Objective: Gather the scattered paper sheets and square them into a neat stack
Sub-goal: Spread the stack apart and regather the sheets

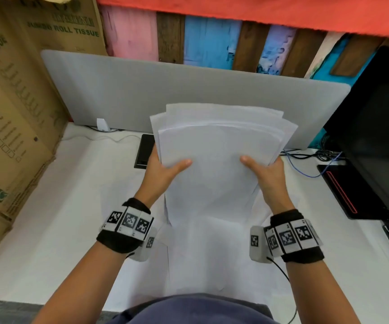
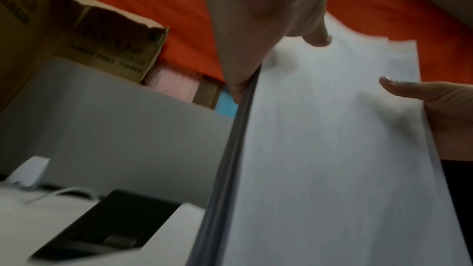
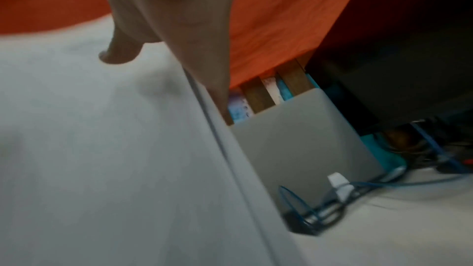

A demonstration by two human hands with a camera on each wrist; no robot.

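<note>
Nearest, two wrist bands with printed markers are seen, one on each forearm. One sheaf of paper sheets (image 1: 214, 164) is held upright above the white counter (image 1: 72, 206), its top edges unevenly fanned. The left hand (image 1: 163, 170) and right hand (image 1: 267, 174) grip opposite side edges, thumbs laid on the near face, fingers hidden behind. Further back lie a black device (image 1: 143, 150), cables (image 1: 310, 157), a grey divider panel (image 1: 123, 94), a dark monitor (image 1: 380, 127) and cardboard boxes (image 1: 13, 90).
</note>
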